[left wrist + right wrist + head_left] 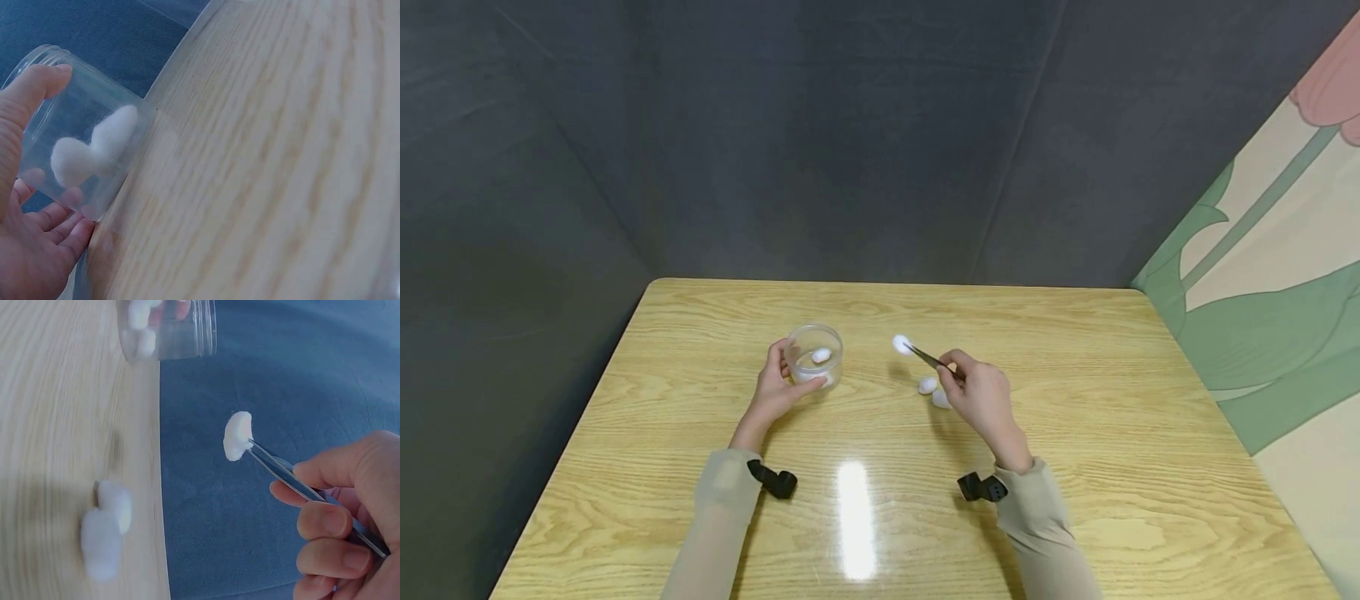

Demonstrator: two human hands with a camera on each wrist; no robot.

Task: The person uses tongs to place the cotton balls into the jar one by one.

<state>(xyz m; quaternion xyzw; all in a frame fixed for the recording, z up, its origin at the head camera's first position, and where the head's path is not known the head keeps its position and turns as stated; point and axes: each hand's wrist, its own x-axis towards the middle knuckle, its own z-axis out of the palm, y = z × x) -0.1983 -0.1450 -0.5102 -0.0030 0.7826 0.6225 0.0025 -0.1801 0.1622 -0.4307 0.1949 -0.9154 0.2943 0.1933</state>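
Observation:
My left hand (777, 390) grips a clear plastic jar (814, 346) by its sides, thumb on the near side and fingers behind. The jar stands upright on the table with its mouth uncovered. Cotton balls (114, 133) lie inside at its bottom. Between thumb and fingers, my right hand (987, 400) pinches metal tweezers (290, 478). Their tips hold one cotton ball (238, 435) above the table, to the right of the jar and apart from it. Below the right hand, two loose cotton balls (102, 544) lie side by side on the tabletop.
The wooden table (700, 533) has light grain and a bright glare patch near its front middle. Dark cloth (850, 150) hangs behind and to the left. On the right is a floral-patterned cloth (1292, 333). A small black wrist camera (772, 480) sits on each sleeve.

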